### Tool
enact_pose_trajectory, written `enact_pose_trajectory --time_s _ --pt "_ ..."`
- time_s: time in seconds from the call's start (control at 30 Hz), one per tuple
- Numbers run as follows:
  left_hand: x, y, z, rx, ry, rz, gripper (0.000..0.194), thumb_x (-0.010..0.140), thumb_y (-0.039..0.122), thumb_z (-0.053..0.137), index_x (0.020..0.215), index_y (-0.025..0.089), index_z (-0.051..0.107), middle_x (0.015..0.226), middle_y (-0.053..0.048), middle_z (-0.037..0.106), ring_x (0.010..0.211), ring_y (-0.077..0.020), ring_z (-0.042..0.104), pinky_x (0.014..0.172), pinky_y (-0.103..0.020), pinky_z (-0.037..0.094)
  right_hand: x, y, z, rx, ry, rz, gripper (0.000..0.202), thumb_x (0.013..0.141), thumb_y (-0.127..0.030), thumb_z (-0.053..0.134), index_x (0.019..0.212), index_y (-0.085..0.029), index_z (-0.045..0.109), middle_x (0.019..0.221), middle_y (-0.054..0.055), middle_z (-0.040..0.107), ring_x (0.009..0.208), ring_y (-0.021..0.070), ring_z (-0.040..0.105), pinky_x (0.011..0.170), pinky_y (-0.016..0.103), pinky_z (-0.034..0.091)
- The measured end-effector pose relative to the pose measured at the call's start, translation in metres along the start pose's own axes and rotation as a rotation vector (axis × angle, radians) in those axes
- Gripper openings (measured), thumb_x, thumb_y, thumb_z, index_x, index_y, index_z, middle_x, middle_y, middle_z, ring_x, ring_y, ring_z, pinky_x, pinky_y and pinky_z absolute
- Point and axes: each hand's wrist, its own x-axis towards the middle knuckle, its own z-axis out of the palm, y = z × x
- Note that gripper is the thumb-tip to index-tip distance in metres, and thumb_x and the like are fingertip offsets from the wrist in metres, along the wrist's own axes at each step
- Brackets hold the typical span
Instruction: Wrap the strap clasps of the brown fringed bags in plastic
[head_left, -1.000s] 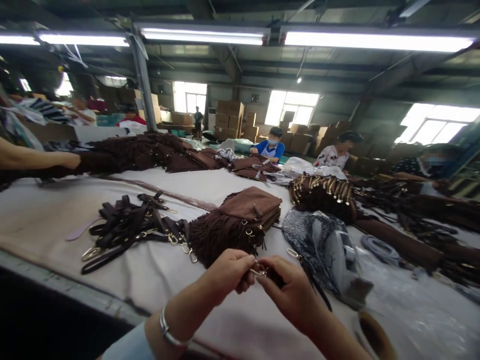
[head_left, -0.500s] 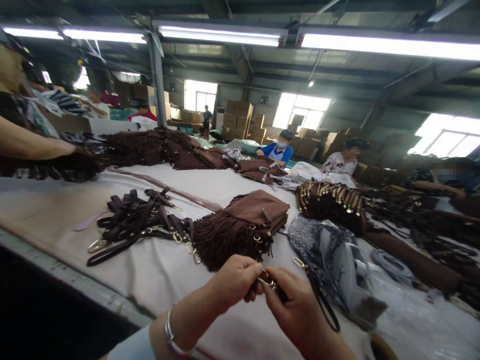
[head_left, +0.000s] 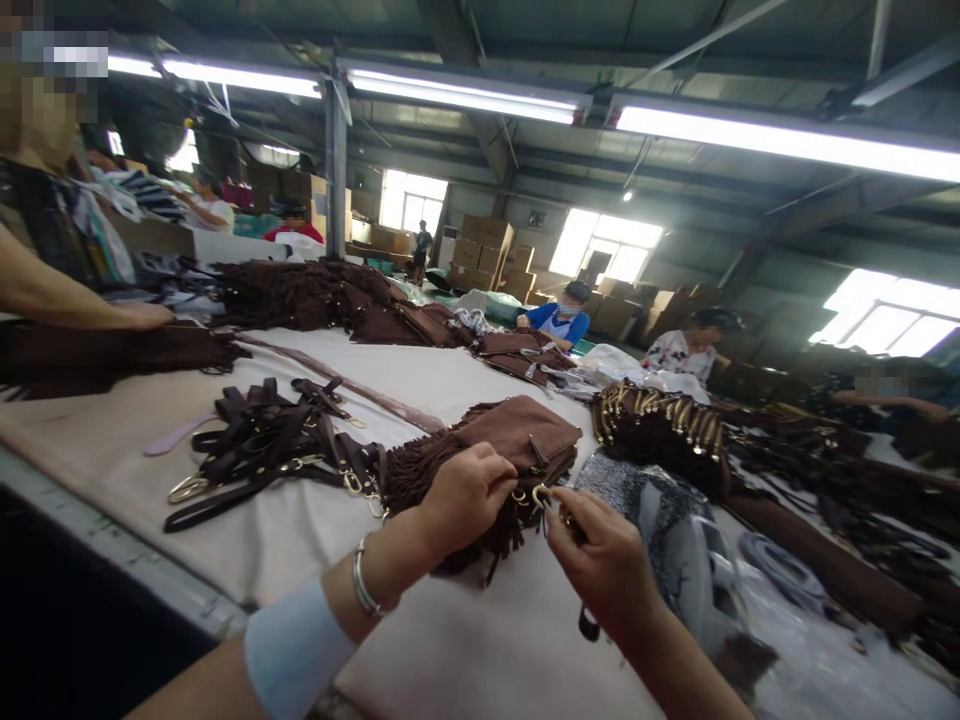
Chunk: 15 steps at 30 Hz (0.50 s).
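My left hand (head_left: 469, 497) is closed at the ring edge of a brown fringed bag (head_left: 517, 425), its thumb and fingers pinched together there. The bag lies on top of a stack of similar bags. My right hand (head_left: 600, 555) grips a dark wrist strap by its gold clasp (head_left: 541, 496), which is held against the bag's edge beside a small ring. Whether the clasp is hooked on, I cannot tell. Below my right hand a dark loop end (head_left: 589, 626) hangs down. To the left lies a heap of dark straps (head_left: 277, 435) with gold clasps.
A pale cloth covers the table (head_left: 300, 560). A grey textured bundle (head_left: 637, 485) in clear plastic and a pile of bags with gold zips (head_left: 660, 415) are at right. A co-worker's arm (head_left: 67, 285) reaches over brown bags at left. Other people work farther back.
Both hands have moved up and away from me to the bag's edge, and my left hand has taken hold there. The right hand brought the clasp along. The co-worker's arm shifted the bags at left.
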Motion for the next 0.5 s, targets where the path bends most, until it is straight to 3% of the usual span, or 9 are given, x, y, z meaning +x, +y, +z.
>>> enact_pose_trajectory --time_s 0.23,0.5 --pt "0.019 -0.022 0.002 0.403 -0.125 0.248 0.021 0.093 0.023 0.048 0.081 0.015 0.063 0.080 -0.005 0.059 0.076 -0.0167 0.058 0.074 -0.030 0.048 0.027 0.003 0.012 -0.158 -0.076 0.013 0.017 0.090 -0.022 0.048 0.090 -0.017 0.064 0.077 0.006 0.064 0.073 0.0194 0.061 0.070 0.029 0.045" --pt "0.010 -0.032 0.015 0.541 -0.050 0.259 0.021 0.094 0.017 0.042 0.083 0.014 0.059 0.079 -0.007 0.059 0.073 -0.0190 0.058 0.068 -0.032 0.050 0.048 0.003 0.028 -0.345 -0.156 -0.005 0.012 0.089 -0.021 0.050 0.085 -0.018 0.060 0.076 0.004 0.061 0.068 0.0178 0.058 0.062 0.027 0.038"
